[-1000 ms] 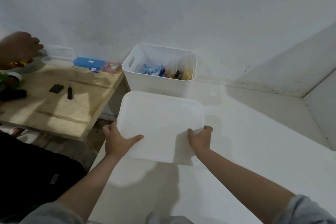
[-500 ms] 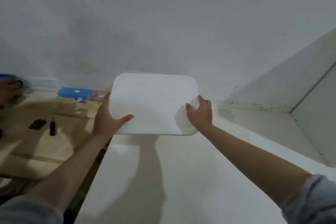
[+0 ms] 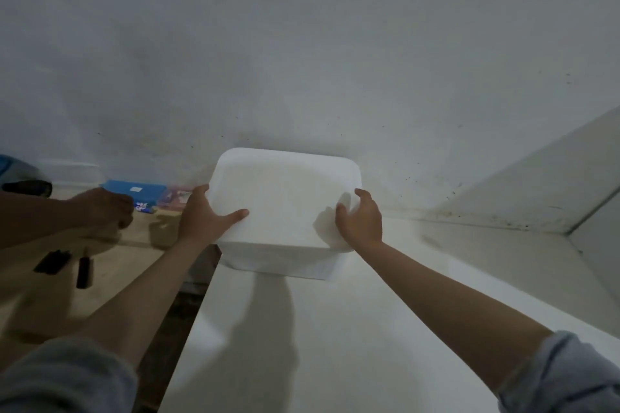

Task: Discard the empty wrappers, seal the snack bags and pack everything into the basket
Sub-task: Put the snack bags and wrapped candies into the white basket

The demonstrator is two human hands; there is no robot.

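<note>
A white lid (image 3: 285, 194) lies flat on top of the white basket (image 3: 278, 261), which stands against the wall on the white surface. Only the basket's front wall shows below the lid; the snacks inside are hidden. My left hand (image 3: 204, 214) grips the lid's left edge, thumb on top. My right hand (image 3: 360, 214) holds the lid's right front corner, fingers curled over the edge.
A wooden table (image 3: 67, 278) stands to the left, lower than the white surface (image 3: 335, 329). Another person's hand (image 3: 104, 208) reaches over it. A blue box (image 3: 134, 189), a pink packet (image 3: 176, 198) and two small black items (image 3: 63, 265) lie there.
Both hands carried the lid forward from in front of the basket and set it on top, covering the snacks. The other person's hand moved in over the wooden table.
</note>
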